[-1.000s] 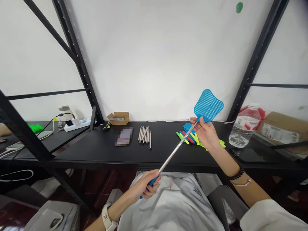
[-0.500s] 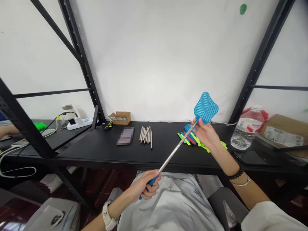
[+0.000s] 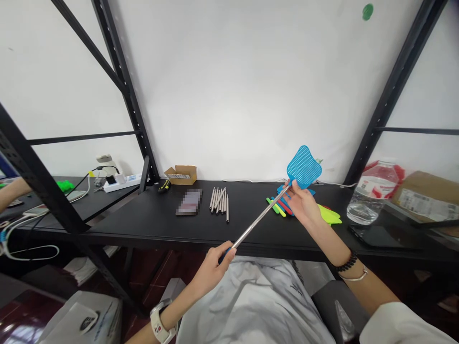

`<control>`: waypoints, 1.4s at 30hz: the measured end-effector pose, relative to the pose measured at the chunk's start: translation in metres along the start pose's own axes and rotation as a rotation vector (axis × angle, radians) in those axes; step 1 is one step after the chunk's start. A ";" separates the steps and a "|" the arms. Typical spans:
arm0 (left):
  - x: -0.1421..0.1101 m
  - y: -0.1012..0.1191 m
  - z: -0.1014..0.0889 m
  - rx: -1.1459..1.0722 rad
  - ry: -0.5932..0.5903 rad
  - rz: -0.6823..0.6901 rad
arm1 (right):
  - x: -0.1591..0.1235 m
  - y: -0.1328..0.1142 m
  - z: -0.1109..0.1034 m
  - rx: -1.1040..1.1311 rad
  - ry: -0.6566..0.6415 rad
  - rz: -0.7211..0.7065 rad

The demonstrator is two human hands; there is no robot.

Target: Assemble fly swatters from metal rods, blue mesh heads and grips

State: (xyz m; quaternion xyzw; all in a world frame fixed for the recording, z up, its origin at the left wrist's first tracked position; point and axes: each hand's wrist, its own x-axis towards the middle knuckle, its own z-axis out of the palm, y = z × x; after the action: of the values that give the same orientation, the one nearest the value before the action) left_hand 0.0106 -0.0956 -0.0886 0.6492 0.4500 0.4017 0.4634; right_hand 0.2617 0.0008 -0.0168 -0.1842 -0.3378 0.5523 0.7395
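Observation:
I hold a blue fly swatter with a long silver telescopic rod (image 3: 258, 220) slanting across the front of the black shelf (image 3: 154, 224). My left hand (image 3: 214, 266) is closed around its blue grip near my lap. My right hand (image 3: 301, 201) pinches the rod's far end just under the blue mesh head (image 3: 303, 166). Below my right hand lies a pile of coloured swatter parts (image 3: 283, 205), green, red and blue, with a yellow-green head (image 3: 329, 214) to the right.
Several silver rods (image 3: 219, 199) lie mid-shelf beside a blurred flat item (image 3: 189, 202). A small cardboard box (image 3: 181, 174) stands at the back. A water bottle (image 3: 369, 193) and a brown package (image 3: 423, 193) are at right; a power strip (image 3: 116, 180) is at left.
The swatter has moved forward and lower toward the shelf. Both hands went with it, and the mesh head now hangs nearer the pile of coloured parts.

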 end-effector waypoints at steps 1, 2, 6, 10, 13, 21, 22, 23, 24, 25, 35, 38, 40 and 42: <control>0.000 0.001 0.000 0.020 0.040 0.007 | 0.000 0.001 0.000 0.006 0.009 0.001; 0.000 0.001 0.000 0.025 0.056 0.006 | 0.000 0.001 0.000 0.010 0.012 -0.004; 0.002 0.000 -0.004 -0.149 -0.187 -0.081 | 0.002 -0.002 0.000 -0.044 -0.020 -0.050; 0.004 -0.002 -0.011 -0.525 -0.578 -0.344 | 0.004 -0.005 -0.002 -0.069 -0.024 -0.072; 0.005 -0.004 -0.014 -0.691 -0.784 -0.538 | 0.006 -0.006 -0.003 -0.045 -0.021 -0.045; 0.003 -0.003 0.002 -0.086 -0.200 -0.082 | 0.006 0.002 -0.004 0.019 0.039 -0.041; 0.003 -0.003 0.003 0.016 -0.114 -0.027 | 0.005 0.004 -0.005 0.021 0.051 -0.030; 0.002 -0.003 0.003 0.105 -0.041 0.021 | 0.005 0.006 -0.005 0.021 0.059 -0.017; 0.002 -0.003 0.003 0.183 0.015 0.058 | 0.005 0.008 -0.005 0.020 0.065 -0.005; 0.001 -0.003 0.003 0.253 0.056 0.083 | 0.005 0.009 -0.006 0.018 0.066 0.003; 0.002 -0.008 -0.003 0.532 0.124 0.138 | 0.005 0.009 -0.005 -0.022 0.036 0.053; 0.004 -0.002 -0.003 0.385 0.077 0.163 | 0.004 0.006 -0.005 -0.097 -0.062 0.076; 0.003 0.002 -0.003 0.272 0.029 0.148 | 0.002 0.005 -0.004 -0.175 -0.126 0.097; 0.002 0.004 -0.002 0.186 -0.054 0.098 | -0.001 0.006 -0.002 -0.225 -0.158 0.099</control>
State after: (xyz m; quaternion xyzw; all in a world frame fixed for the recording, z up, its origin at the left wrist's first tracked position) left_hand 0.0096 -0.0940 -0.0841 0.7211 0.4405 0.3626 0.3930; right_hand 0.2587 0.0024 -0.0220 -0.2384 -0.4451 0.5596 0.6572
